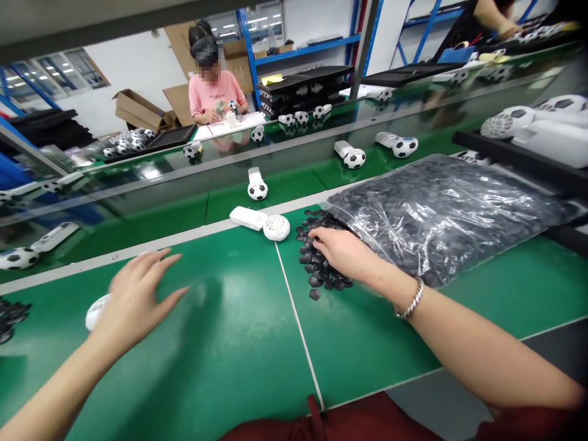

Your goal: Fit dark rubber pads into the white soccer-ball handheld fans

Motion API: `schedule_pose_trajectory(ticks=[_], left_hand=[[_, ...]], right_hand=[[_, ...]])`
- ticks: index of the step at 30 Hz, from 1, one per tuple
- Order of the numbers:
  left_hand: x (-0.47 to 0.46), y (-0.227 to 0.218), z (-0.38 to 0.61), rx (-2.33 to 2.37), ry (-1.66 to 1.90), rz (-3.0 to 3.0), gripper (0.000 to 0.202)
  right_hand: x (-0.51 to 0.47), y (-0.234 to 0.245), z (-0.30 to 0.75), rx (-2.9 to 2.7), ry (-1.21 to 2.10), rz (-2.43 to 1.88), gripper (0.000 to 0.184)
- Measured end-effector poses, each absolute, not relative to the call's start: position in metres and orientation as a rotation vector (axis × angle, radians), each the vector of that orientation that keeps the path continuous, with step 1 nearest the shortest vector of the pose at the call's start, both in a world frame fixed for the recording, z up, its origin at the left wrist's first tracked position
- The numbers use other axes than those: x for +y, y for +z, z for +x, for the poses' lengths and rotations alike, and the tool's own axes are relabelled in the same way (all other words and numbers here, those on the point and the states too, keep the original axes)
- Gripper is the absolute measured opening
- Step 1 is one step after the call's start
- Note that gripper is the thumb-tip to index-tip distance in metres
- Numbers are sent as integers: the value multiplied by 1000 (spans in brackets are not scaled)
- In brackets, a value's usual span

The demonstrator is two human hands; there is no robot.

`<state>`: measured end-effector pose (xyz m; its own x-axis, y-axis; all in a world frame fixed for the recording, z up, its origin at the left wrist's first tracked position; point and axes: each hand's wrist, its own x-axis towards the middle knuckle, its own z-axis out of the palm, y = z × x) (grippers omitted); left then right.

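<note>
My left hand [138, 294] hovers over the left part of the green table, fingers spread and slightly blurred. Behind it, partly hidden, lies a white round-headed housing [95, 312]. My right hand [337, 248] reaches into a loose pile of small black pentagon pieces [321, 275]. Its thumb and fingertips are pressed together at the pile; what is between them is hidden. Beside the pile, a white handheld fan-like housing [276, 228] with a slotted round head and no black patches lies flat. A large clear plastic bag [432, 214] of black pieces lies right of the pile.
More black pieces [10, 315] lie at the far left. Past the table edge, a green conveyor [184, 220] carries white units with football-patterned heads [354, 158]. Black trays [528, 156] with white units stand at right. A person [215, 92] sits opposite.
</note>
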<state>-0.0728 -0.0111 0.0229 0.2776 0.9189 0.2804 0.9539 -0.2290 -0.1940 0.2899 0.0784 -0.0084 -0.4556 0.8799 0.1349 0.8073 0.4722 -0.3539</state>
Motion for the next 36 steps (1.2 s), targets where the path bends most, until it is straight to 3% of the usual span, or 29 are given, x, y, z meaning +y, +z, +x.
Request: schedule_pose_trajectory(ticks=[4,7,10,18,22,26,32,36], left_hand=[[70,21,4,-1526,-181,-2569,58],[124,16,43,-1452,-68,-2713,73],[148,12,60,-1462,83,-2846,73],[60,-2,61,-1959,22,-2640,71],[21,-5,65,-2104,31,-2619,76],[14,-9,64,-2039,-180,-2568,80],[13,-11,61,-1993,-294,-2610,68],[13,-12,60,-2026,-332,-2628,70]], right_hand=[[82,-11,292,-2375,437,-1253,26],[86,-13,294,-2345,266,-1181,22],[88,-12,296,-2273,216,-1145,20],[77,-6,289,-2233,527,-1053,20],[64,-7,278,-2175,947,-1100,11],[53,-7,270,-2096,1248,-1058,15],[47,-12,262,-2150,864,-888,6],[43,-19,256,-2116,963,-876,6]])
